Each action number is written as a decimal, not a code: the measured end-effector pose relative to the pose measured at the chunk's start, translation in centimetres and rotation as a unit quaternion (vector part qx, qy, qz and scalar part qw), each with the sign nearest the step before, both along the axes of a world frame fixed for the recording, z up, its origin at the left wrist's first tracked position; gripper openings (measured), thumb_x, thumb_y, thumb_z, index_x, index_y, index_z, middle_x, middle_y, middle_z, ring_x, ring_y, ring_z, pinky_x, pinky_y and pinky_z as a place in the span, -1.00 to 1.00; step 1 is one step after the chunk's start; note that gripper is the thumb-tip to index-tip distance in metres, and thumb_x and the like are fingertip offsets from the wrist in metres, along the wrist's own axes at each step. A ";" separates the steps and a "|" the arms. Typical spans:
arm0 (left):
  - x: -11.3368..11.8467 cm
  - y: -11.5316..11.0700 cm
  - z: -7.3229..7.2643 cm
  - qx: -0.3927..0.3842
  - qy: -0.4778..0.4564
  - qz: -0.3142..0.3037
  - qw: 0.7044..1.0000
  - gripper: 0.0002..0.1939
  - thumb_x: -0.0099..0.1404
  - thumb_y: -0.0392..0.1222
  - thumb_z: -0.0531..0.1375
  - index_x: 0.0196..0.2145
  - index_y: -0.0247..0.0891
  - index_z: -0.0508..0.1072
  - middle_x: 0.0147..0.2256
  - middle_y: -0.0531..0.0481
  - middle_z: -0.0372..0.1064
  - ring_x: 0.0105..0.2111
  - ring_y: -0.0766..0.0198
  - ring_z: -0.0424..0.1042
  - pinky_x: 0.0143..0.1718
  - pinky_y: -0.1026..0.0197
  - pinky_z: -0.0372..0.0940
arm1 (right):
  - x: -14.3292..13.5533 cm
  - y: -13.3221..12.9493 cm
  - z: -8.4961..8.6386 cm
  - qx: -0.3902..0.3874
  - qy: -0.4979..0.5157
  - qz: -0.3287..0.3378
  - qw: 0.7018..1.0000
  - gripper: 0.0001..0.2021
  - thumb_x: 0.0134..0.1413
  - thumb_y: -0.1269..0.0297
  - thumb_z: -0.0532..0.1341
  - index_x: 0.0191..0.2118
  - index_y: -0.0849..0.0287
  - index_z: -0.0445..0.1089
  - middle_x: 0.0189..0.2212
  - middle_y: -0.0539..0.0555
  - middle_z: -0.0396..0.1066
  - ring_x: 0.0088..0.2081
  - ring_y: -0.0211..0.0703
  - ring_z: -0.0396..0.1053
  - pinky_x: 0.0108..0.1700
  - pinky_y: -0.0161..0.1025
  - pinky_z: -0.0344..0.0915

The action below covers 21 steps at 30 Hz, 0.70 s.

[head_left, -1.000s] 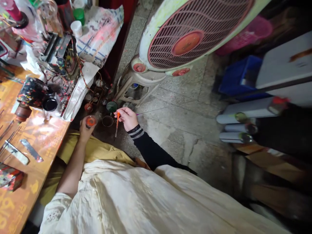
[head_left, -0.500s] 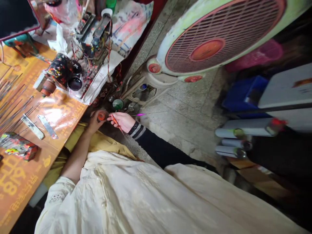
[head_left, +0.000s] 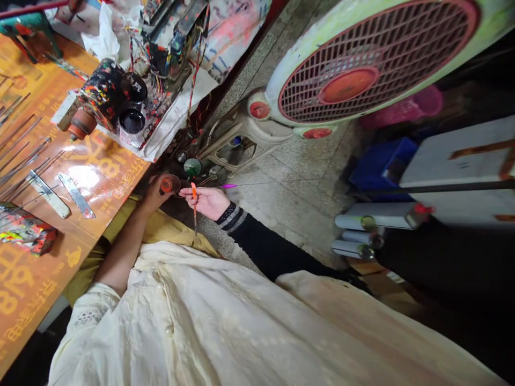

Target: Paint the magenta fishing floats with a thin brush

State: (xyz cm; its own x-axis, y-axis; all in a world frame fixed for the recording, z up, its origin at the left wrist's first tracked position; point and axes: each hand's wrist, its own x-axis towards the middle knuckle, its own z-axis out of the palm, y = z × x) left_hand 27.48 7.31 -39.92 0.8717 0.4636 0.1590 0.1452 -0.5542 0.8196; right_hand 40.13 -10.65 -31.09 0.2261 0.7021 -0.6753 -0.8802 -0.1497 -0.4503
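My left hand [head_left: 153, 196] is wrapped round a small cup [head_left: 170, 184] with orange-red inside, just beyond the table's edge. Close beside the cup, my right hand [head_left: 207, 201] is closed with its palm up. An orange brush-like tool [head_left: 195, 199] crosses its fingers, its thin end toward my lap. A thin rod with a magenta part [head_left: 229, 186] stretches rightward past the right hand; whether the fingers also hold it cannot be told.
A paint-spattered motor [head_left: 102, 88] and an open jar of dark liquid [head_left: 132, 121] stand on the orange table [head_left: 96, 214], with metal strips and thin rods. A large fan [head_left: 350, 83] rises ahead right. Grey rolls [head_left: 378, 214] and a blue bin [head_left: 384, 163] lie further right.
The orange tool has swung more upright across my right fingers, and the right hand has opened out slightly. My left hand keeps its hold on the cup. The view has shifted a little.
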 end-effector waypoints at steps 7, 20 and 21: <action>0.0 0.1 0.0 0.002 -0.003 -0.005 1.000 -0.45 0.11 -0.31 0.41 0.07 -0.17 0.47 0.03 -0.11 0.47 0.11 0.05 0.40 0.18 0.03 0.33 | 0.0 0.0 -0.6 0.003 -0.025 -0.060 0.998 -0.87 0.27 0.44 0.18 -0.31 0.20 0.44 -0.32 0.14 0.50 -0.34 -0.26 0.41 -0.33 -0.35 0.47; 0.0 -1.5 3.4 -0.019 -0.042 0.017 0.999 -0.45 0.17 -0.17 0.42 0.10 -0.19 0.43 0.06 -0.14 0.46 0.11 0.04 0.40 0.19 -0.01 0.32 | -0.8 -1.6 0.4 0.008 -0.111 -0.115 0.987 -0.81 0.23 0.14 0.34 -0.22 0.10 0.38 -0.35 -0.03 0.46 -0.55 -0.40 0.20 -0.54 -0.40 0.20; -0.1 -2.0 4.1 -0.015 -0.051 0.014 0.998 -0.45 0.20 -0.13 0.41 0.12 -0.19 0.42 0.06 -0.14 0.46 0.11 0.04 0.40 0.19 0.00 0.32 | -0.6 -1.8 0.5 0.021 -0.119 -0.116 0.986 -0.83 0.20 0.18 0.35 -0.22 0.11 0.40 -0.35 -0.01 0.46 -0.53 -0.39 0.21 -0.52 -0.39 0.21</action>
